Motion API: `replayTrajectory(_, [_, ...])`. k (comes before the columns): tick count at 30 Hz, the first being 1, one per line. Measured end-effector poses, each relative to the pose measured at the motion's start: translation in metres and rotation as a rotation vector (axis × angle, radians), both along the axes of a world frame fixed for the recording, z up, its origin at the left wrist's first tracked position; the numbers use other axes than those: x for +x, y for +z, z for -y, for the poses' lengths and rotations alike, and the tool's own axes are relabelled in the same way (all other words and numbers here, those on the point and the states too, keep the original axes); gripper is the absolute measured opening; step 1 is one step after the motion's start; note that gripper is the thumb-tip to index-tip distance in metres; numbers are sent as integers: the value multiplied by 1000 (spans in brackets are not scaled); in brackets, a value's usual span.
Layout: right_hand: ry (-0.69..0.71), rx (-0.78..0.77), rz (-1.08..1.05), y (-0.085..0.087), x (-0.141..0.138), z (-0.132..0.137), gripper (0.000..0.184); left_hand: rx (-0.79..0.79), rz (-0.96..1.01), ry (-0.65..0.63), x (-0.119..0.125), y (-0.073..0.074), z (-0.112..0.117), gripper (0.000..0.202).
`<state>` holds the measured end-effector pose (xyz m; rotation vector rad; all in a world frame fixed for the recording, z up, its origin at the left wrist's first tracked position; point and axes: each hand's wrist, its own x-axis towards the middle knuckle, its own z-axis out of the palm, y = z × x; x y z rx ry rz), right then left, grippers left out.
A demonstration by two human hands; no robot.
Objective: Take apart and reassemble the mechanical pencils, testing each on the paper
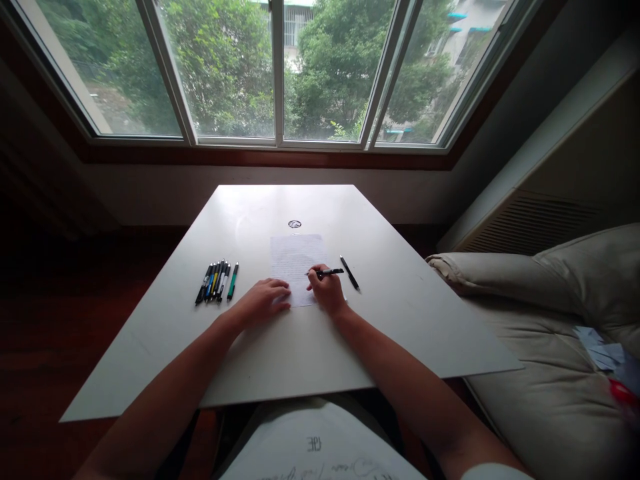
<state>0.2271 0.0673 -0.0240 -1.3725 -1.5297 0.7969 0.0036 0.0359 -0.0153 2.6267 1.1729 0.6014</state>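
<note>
A sheet of paper (296,260) covered in faint lines lies in the middle of the white table (400,313). My right hand (327,292) is closed around a black pen (327,272) whose tip rests on the sheet's right side. My left hand (264,300) lies flat with fingers together on the sheet's lower left corner, pinning it down. A second black pen (349,273) lies on the table just right of the paper.
A row of several pens (217,282), black, blue, yellow and green, lies left of the paper. A small round mark (295,224) is on the table beyond the sheet. A pale sofa (545,347) stands at the right, windows behind.
</note>
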Motion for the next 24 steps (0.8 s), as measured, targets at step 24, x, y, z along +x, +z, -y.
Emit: replayTrajectory(24, [39, 448, 113, 10, 34, -8, 31, -13, 30, -16, 0, -3, -3, 32])
